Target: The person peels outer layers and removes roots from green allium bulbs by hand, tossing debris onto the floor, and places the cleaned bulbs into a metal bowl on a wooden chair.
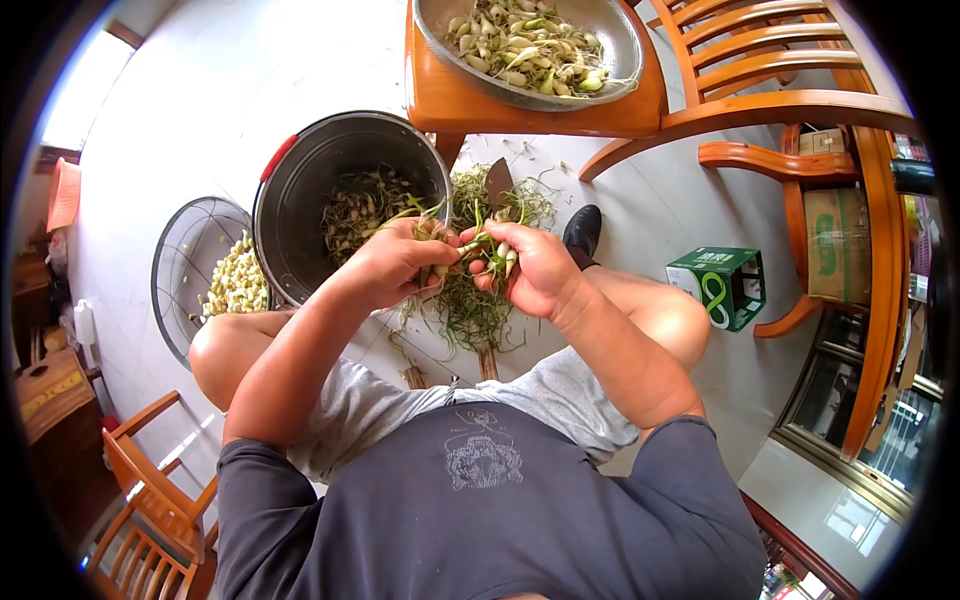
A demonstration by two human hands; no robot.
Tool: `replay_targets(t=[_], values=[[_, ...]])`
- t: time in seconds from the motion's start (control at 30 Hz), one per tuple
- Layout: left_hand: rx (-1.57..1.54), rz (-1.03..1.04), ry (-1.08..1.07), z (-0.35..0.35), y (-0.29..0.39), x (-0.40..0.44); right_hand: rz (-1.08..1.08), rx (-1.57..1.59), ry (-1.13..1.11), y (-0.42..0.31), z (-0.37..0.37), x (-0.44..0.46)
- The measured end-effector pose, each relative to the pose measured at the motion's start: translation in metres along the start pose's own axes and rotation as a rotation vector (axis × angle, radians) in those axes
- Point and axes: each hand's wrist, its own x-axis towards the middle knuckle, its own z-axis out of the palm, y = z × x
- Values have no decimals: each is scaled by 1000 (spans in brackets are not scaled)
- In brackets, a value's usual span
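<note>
My left hand (405,258) is closed on some of the green-stemmed bulbs, its fingers partly blurred. My right hand (540,268) pinches several pale bulbs (500,256) with green stems, and the two hands almost meet. Below them lies a heap of green and brown trimmings (470,312). Just behind the hands, a broad brown blade (498,184) stands among more trimmings. A deep dark pot (290,215) with a red handle, beside my left hand, holds untrimmed bulbs (365,205).
A mesh basket (172,262) with pale peeled bulbs (238,280) is left of the pot. On a wooden stool (425,85) sits a metal colander (622,45) of bulbs. A green box (716,288) and wooden chair (780,105) are at the right.
</note>
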Motion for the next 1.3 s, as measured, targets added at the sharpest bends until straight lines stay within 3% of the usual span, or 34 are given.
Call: replay_targets(t=[0.27, 0.53, 0.7, 0.9, 1.17, 1.3], values=[[-146, 27, -2, -10, 6, 1, -271, 190, -33, -31, -15, -6], [-259, 215, 56, -8, 2, 5, -288, 218, -11, -31, 1, -12], [93, 232, 81, 23, 4, -2, -178, 210, -88, -16, 0, -4], [357, 265, 174, 32, -11, 2, -222, 234, -5, 1, 6, 6], [447, 551, 210, 28, -39, 16, -283, 175, -17, 18, 7, 17], [367, 420, 205, 29, -33, 10, -258, 189, -98, 18, 1, 17]])
